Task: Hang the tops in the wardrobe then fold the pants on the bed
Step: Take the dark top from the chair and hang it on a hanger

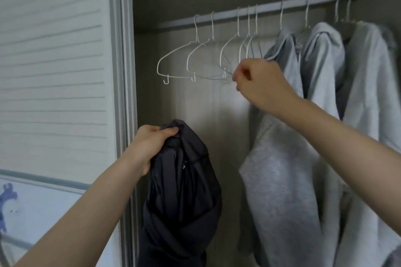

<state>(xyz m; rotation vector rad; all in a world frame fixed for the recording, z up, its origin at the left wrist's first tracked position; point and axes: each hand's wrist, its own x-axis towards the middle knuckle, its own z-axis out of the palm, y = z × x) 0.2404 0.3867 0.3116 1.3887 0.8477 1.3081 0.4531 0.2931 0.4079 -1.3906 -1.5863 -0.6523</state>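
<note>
- Dark top point(182, 197): bunched navy-black garment, hanging in a loose twisted column in front of the open wardrobe, low and left of centre. Its upper end is gathered in the left hand; the lower part runs out of view at the bottom edge.
- Left hand point(149, 147): fingers curled round the top edge of the dark top, thumb pressed over the fabric. The forearm enters from the lower left.
- Right hand point(258, 84): raised to hanger level, fingers curled and pinching the lower wire of an empty hanger point(230, 60). Exactly which wire it grips is blurred.
- Empty hangers: five thin white wire hangers on the rail, to the left of the hung clothes. The leftmost hanger point(173, 60) hangs apart from the right hand, with a small hook at each lower corner.
- Rail point(269, 7): pale bar running across the upper wardrobe, rising toward the right in the view.
- Grey hoodie point(282, 169): hangs on the rail just right of the right hand, partly behind the right forearm.
- Further pale garments point(368, 93): hung to the right, close together.
- Slatted door point(54, 60): white, left of the opening.
</note>
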